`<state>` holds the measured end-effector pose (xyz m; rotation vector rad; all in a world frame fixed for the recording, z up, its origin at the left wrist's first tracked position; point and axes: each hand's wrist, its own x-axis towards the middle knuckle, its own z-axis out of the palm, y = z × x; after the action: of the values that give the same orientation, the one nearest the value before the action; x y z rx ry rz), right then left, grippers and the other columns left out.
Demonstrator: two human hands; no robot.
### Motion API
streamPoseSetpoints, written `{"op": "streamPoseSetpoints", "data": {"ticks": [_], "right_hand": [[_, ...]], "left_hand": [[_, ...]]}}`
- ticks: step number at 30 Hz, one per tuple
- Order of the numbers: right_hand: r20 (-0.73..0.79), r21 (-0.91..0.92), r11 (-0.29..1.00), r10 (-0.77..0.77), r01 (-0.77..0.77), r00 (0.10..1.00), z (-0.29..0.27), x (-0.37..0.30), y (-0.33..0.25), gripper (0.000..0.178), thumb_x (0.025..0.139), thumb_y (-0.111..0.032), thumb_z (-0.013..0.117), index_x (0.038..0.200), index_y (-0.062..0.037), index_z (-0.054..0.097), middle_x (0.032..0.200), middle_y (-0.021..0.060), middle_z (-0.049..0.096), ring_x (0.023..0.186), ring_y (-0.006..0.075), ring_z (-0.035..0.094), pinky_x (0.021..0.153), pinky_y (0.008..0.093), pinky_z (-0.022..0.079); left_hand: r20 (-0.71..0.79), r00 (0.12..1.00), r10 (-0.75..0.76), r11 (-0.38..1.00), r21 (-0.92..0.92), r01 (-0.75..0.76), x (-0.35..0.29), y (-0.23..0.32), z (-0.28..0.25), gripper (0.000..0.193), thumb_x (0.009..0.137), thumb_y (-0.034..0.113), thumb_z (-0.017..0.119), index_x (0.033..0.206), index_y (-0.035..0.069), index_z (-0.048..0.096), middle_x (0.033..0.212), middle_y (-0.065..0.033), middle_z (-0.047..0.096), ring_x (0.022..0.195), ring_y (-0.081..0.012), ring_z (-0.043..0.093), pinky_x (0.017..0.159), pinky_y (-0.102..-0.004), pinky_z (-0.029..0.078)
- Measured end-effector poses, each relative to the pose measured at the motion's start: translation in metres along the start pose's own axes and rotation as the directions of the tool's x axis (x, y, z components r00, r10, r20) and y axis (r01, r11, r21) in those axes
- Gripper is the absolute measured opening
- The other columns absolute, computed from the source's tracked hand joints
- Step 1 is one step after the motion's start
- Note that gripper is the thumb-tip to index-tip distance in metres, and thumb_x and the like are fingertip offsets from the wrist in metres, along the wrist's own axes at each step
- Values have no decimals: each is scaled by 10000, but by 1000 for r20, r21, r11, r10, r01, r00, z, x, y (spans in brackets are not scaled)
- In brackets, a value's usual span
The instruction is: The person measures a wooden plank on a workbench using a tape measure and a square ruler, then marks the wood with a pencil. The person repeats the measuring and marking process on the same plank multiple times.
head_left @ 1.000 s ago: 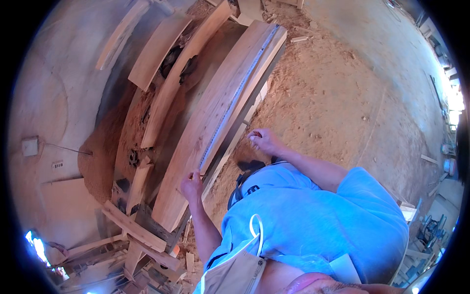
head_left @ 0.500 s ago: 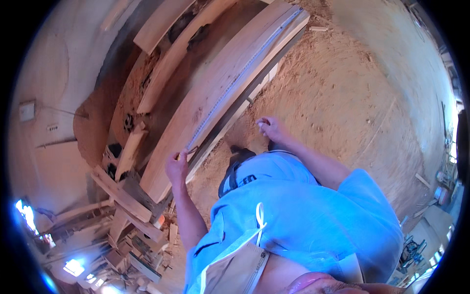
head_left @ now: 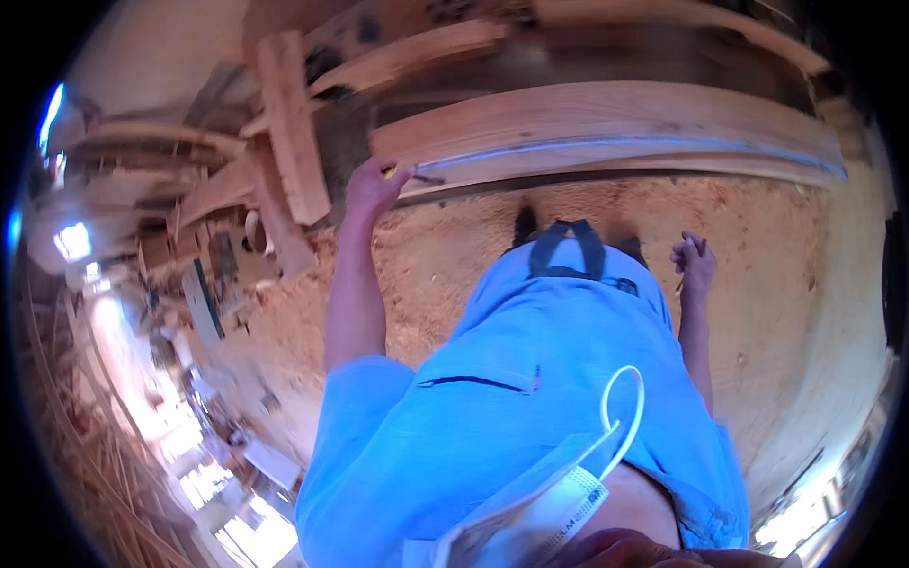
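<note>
Head view, from above: we look down past our own blue shirt (head_left: 530,331) at a long, pale wooden plank (head_left: 606,112) lying crosswise in front of us. Its far edge bows upward in the fisheye picture. A blue-white measuring tape (head_left: 606,143) stretches along the plank's top face, running from our left hand (head_left: 372,194) almost to the plank's right end.

Our left hand is at the plank's left end, its fingers closed on the tape's near end, where a bit of yellow shows between them. A small dark piece (head_left: 429,178) lies just beside the fingertips, too blurred for us to identify.

Our right hand (head_left: 696,267) is well apart from the tape and plank, over the sawdust-strewn floor (head_left: 776,246). Its fingers are curled inward; a thin dark shape shows at them, but we cannot tell whether the hand grips it.

Beyond the plank we see a rough, curved timber (head_left: 417,57). To the left, near our left hand, a thick board (head_left: 292,128) points away from us. Dark straps (head_left: 568,251) show at our waist, and a face mask (head_left: 530,516) with a white ear loop (head_left: 640,417) hangs below our chin.
</note>
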<state>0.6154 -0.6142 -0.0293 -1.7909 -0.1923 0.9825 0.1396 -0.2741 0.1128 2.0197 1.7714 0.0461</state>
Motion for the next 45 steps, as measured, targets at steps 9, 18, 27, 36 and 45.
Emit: {"op": "streamPoseSetpoints", "data": {"ticks": [9, 18, 27, 36, 45], "right_hand": [[363, -417, 903, 62, 103, 930, 158, -81, -45, 276, 1010, -130, 570, 1244, -9, 652, 922, 69, 702, 768, 125, 643, 674, 243, 501], [379, -465, 863, -8, 197, 925, 171, -85, -61, 277, 995, -149, 577, 1234, -48, 672, 935, 52, 715, 785, 123, 660, 642, 258, 481], [419, -485, 839, -23, 245, 908, 170, -101, -56, 260, 993, -124, 582, 1222, -48, 678, 936, 56, 726, 763, 110, 661, 618, 243, 478], [338, -410, 896, -21, 168, 941, 147, -102, -39, 265, 996, -114, 569, 1228, -42, 674, 917, 59, 722, 741, 108, 663, 597, 235, 466], [356, -459, 873, 10, 165, 934, 165, -101, -48, 275, 992, -137, 575, 1230, -38, 670, 928, 61, 715, 774, 116, 648, 643, 251, 479]], "left_hand": [[-5, 998, -62, 998, 2, 62, 11, -133, -28, 544, 797, 527, 770, 1077, 60, 767, 1084, -180, 722, 1033, -337, 686, 896, -410, 535], [60, 996, -69, 995, -72, 74, 28, -156, -16, 536, 803, 547, 751, 1087, 93, 773, 1108, -152, 729, 1039, -321, 690, 901, -416, 543], [61, 995, -83, 996, 15, 82, 28, -146, -37, 583, 817, 571, 732, 1148, 91, 747, 1139, -163, 724, 1085, -319, 682, 928, -410, 536], [84, 961, -263, 961, 109, 253, 25, -186, -67, 633, 795, 604, 723, 1173, 97, 744, 1103, -162, 732, 1042, -326, 691, 905, -415, 535], [236, 970, -63, 993, -80, 84, 37, -126, -29, 486, 822, 520, 741, 1023, 79, 783, 875, -162, 737, 841, -308, 710, 777, -390, 534]]}}
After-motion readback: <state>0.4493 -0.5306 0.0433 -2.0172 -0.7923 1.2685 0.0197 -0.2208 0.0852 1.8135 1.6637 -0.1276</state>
